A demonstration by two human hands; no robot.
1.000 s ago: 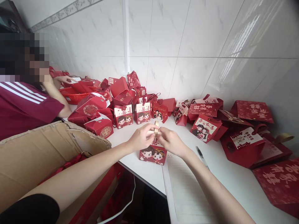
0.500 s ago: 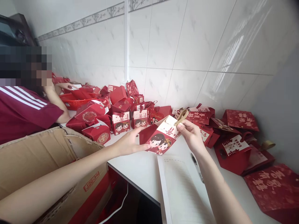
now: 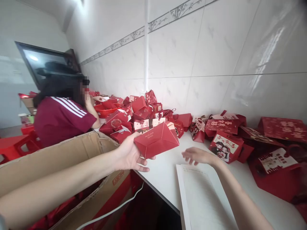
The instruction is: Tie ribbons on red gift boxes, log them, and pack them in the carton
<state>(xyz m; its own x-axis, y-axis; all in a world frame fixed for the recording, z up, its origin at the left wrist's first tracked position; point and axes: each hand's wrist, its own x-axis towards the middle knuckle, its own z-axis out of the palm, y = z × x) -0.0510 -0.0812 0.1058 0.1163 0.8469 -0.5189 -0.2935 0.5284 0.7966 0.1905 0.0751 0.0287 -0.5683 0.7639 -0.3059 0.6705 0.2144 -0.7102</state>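
Observation:
My left hand [image 3: 128, 155] is closed around a red gift box [image 3: 157, 140], holding it above the table with its folded bottom turned toward me. Small gold print shows on the box's side. My right hand [image 3: 198, 155] holds nothing; its fingers are apart and slightly blurred, over the table just beyond a sheaf of white paper [image 3: 203, 191]. Nearest to that hand on the right is a red box with a printed couple [image 3: 223, 148], lying tilted.
Many red boxes line the wall along the white table [image 3: 165, 174]. An open cardboard carton [image 3: 79, 150] with red contents stands at lower left. Beyond it sits a co-worker in a maroon striped top [image 3: 59, 115], near a red basket [image 3: 107, 112]. A white cable [image 3: 115, 207] hangs below.
My right hand has let go of the box's handle end and moved away. My left hand has turned the box so its bottom faces me. The view has swung left.

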